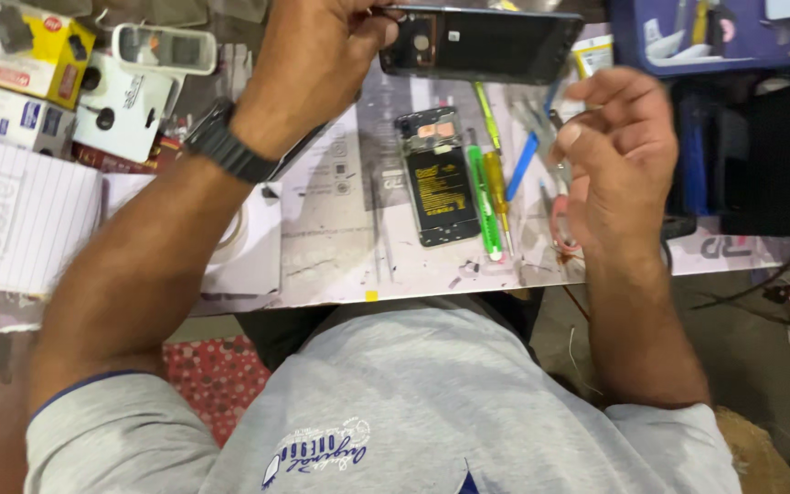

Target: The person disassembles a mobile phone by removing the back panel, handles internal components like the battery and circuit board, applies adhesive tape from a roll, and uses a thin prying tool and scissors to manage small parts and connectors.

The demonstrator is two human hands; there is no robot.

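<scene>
My left hand [322, 55], with a black watch [226, 142] on its wrist, grips the left end of a black phone shell [482, 44] and holds it above the back of the work mat [340, 229]. My right hand [619, 155] hovers to the right with its fingers curled; a thin metal tool like tweezers [558, 137] sits pinched by the thumb. Between the hands an opened phone [438, 178] lies flat on the mat, showing a black battery with a yellow label.
A green screwdriver [485, 206], a yellow one [497, 192] and a blue pry tool [521, 166] lie beside the opened phone. Red-handled scissors [561, 233] rest under my right hand. A lined notepad [20, 215], boxes [34, 50] and a blue tray [715, 37] ring the bench.
</scene>
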